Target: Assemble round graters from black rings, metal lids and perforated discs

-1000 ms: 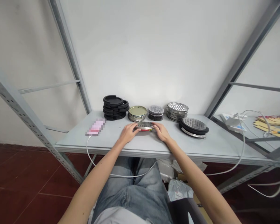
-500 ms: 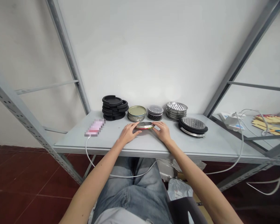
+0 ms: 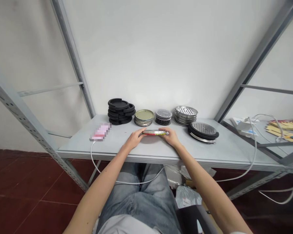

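Observation:
Between my hands is a thin round metal disc, like a tin lid (image 3: 154,132), silver at the rim with red and yellow colour on its lower side. It is held nearly level, seen edge-on, close above the table. My left hand (image 3: 134,138) grips its left edge and my right hand (image 3: 171,136) grips its right edge, both with fingers closed on it. Just behind stand a stack of gold-faced metal discs (image 3: 144,115) and a stack of smaller perforated grey discs (image 3: 163,114).
Black ring-shaped holders (image 3: 120,112) are piled at the back left. Silver grater discs (image 3: 186,113) stand at the back right, with a black-rimmed grater assembly (image 3: 203,130) in front. A phone (image 3: 100,132) with a white cable lies left on the grey table (image 3: 229,148). Metal shelf posts flank both sides.
The disc has tilted so that its top face no longer shows and its edge faces me. My fingers have shifted slightly around its rim. The camera view has moved a little.

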`<move>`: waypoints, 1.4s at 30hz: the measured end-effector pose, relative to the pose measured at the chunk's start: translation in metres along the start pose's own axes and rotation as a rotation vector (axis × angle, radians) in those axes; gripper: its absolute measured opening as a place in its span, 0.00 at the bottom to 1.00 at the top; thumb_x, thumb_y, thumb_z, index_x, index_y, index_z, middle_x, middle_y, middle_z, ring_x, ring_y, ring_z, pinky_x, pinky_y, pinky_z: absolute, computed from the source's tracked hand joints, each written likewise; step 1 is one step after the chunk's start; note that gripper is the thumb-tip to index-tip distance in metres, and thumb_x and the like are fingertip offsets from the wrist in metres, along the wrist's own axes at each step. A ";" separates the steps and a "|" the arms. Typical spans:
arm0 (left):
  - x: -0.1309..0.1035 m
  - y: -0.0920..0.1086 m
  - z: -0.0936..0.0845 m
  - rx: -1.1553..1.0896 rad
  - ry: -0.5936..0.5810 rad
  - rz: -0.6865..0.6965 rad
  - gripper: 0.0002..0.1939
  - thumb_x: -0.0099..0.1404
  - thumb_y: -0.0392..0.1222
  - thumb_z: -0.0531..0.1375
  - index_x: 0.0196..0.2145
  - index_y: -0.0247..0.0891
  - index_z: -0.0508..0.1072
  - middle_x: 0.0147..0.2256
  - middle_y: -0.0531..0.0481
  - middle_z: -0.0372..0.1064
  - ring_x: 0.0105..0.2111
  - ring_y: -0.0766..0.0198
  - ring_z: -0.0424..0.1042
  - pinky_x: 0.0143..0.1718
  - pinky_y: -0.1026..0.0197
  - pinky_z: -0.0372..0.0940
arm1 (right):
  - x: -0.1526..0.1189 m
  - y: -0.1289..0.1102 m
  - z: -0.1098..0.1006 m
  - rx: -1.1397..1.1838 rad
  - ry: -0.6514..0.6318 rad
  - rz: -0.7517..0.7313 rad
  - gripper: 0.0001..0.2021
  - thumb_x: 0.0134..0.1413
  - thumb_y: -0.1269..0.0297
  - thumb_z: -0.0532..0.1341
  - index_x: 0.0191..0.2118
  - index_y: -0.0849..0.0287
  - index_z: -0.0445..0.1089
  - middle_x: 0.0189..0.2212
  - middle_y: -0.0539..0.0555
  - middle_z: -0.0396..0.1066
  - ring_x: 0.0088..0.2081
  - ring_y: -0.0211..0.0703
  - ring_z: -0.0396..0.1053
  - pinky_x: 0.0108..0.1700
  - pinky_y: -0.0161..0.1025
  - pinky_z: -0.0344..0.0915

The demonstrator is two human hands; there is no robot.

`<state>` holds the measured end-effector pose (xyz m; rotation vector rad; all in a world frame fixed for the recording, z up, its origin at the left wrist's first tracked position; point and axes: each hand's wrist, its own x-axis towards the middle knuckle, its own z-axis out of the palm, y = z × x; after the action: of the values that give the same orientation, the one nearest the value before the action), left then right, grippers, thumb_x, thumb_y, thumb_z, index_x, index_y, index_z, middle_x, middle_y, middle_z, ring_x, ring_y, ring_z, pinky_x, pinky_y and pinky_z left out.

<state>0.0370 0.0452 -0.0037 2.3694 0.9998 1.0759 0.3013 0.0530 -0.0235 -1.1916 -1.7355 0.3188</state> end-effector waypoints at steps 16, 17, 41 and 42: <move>-0.001 0.012 0.001 0.347 -0.003 0.149 0.25 0.64 0.39 0.60 0.59 0.43 0.65 0.55 0.45 0.66 0.55 0.54 0.64 0.58 0.49 0.59 | -0.006 -0.030 0.001 -0.299 0.013 -0.312 0.08 0.51 0.63 0.62 0.38 0.55 0.75 0.36 0.57 0.72 0.42 0.50 0.67 0.48 0.48 0.64; 0.000 0.011 0.001 0.351 -0.018 0.149 0.23 0.65 0.37 0.58 0.58 0.43 0.66 0.54 0.46 0.67 0.55 0.55 0.65 0.58 0.49 0.59 | -0.007 -0.031 0.002 -0.317 -0.011 -0.318 0.08 0.52 0.63 0.61 0.38 0.54 0.75 0.36 0.57 0.72 0.42 0.50 0.67 0.48 0.48 0.64; -0.002 0.011 0.002 0.341 0.088 0.212 0.29 0.65 0.42 0.60 0.62 0.41 0.60 0.62 0.43 0.58 0.61 0.55 0.60 0.62 0.50 0.56 | -0.009 -0.027 0.004 -0.201 0.074 -0.269 0.13 0.52 0.53 0.64 0.39 0.55 0.78 0.36 0.57 0.73 0.40 0.49 0.69 0.45 0.47 0.67; -0.002 0.011 0.002 0.339 0.063 0.238 0.25 0.66 0.42 0.59 0.60 0.41 0.62 0.59 0.43 0.62 0.59 0.56 0.62 0.61 0.50 0.57 | -0.010 -0.029 0.005 -0.221 0.058 -0.279 0.13 0.52 0.53 0.64 0.39 0.55 0.78 0.35 0.57 0.73 0.40 0.49 0.69 0.45 0.48 0.67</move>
<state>0.0429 0.0363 -0.0001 2.8021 1.0083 1.1458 0.2817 0.0323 -0.0122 -1.0817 -1.8925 -0.0758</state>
